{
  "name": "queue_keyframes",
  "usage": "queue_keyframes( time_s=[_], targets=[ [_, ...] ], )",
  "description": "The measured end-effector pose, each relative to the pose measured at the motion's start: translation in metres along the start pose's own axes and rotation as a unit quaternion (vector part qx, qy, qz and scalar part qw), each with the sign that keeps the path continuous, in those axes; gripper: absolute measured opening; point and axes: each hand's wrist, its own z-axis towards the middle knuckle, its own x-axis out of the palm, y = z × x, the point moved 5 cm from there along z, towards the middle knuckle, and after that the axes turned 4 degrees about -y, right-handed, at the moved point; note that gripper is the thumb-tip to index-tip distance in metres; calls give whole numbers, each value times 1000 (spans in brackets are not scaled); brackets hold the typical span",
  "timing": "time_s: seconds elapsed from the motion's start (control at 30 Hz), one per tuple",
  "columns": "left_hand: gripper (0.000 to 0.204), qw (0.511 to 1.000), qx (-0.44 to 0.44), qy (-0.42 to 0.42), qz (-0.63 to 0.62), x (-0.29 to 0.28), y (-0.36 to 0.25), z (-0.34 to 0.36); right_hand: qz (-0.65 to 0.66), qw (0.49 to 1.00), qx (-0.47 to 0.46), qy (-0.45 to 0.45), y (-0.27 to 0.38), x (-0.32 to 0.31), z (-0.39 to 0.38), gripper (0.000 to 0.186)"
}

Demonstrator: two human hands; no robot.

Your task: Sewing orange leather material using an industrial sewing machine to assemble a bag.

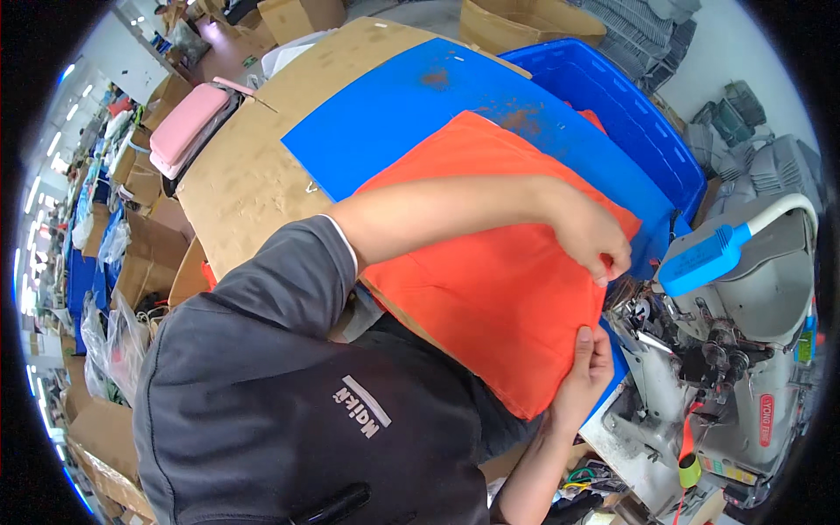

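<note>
A bright orange-red piece of cloth, roughly square, lies over the table edge and partly over my lap. My left arm reaches across it, and my left hand pinches its right edge between thumb and fingertips. Just below, my right hand grips the same edge, with the thumb on top and the fingers curled. The two hands are a short way apart. To their right stands a grey sewing machine with a tangle of metal parts facing the cloth.
Under the cloth lies a blue sheet on a brown board-topped table. A blue bin holding orange cloth stands beyond. A blue-headed lamp hangs by the machine. A pink case sits at the table's far left.
</note>
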Motion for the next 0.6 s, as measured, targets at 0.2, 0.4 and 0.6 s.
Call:
queue_keyframes(
  time_s=[0.2, 0.4, 0.6],
  targets=[
    [28, 998, 8, -35, -48, -16, 24, 27, 68, 997, -17, 9, 16, -10, 13, 20],
    [34, 983, -12, -98, -157, -21, 27, 39, 109, 993, -6, -39, 10, -17, 17, 21],
    [33, 987, -2, -127, -102, -22, 29, 57, 127, 987, -19, -97, 7, -8, 19, 22]
  ],
)
